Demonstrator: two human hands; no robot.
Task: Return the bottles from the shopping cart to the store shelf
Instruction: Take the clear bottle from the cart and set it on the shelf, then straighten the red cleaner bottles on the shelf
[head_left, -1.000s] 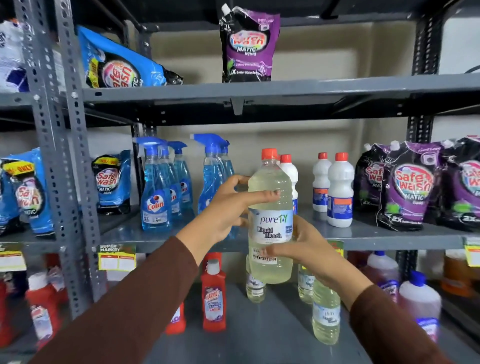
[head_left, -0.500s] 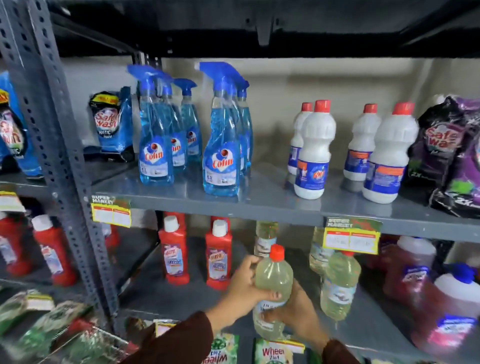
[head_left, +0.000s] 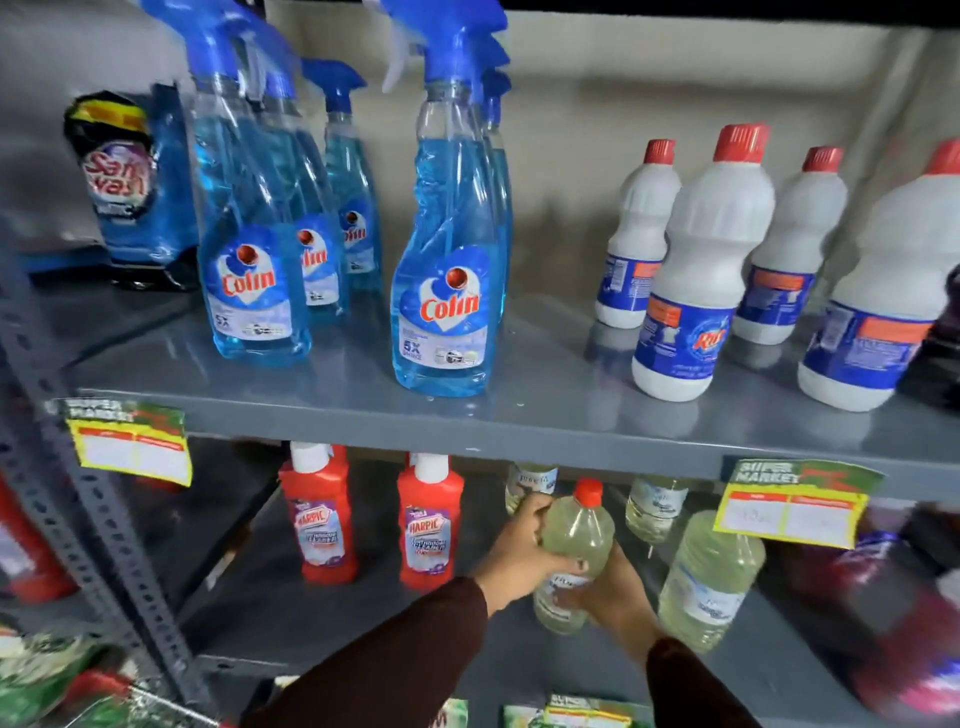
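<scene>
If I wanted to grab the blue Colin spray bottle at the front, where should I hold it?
Probably hold the front Colin spray bottle by its narrow neck just under the blue trigger, reaching in from the open front of the shelf. It stands upright, with other bottles right behind it.

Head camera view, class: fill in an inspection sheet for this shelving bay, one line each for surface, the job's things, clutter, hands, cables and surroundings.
Surface: grey metal lower shelf, bare patches showing; upper shelf above it.
Job's things: bleach bottle, pale liquid, red cap, upright at the lower shelf; whether it has touched down cannot be told.
Clutter: like pale bottles beside it; red Harpic bottles to its left.
Hands: left hand wraps the bottle's upper body; right hand grips it lower down.
Cables: nothing seen.
Surroundings: blue Colin sprays and white red-capped bottles above; yellow price tags on the shelf edge.
</scene>
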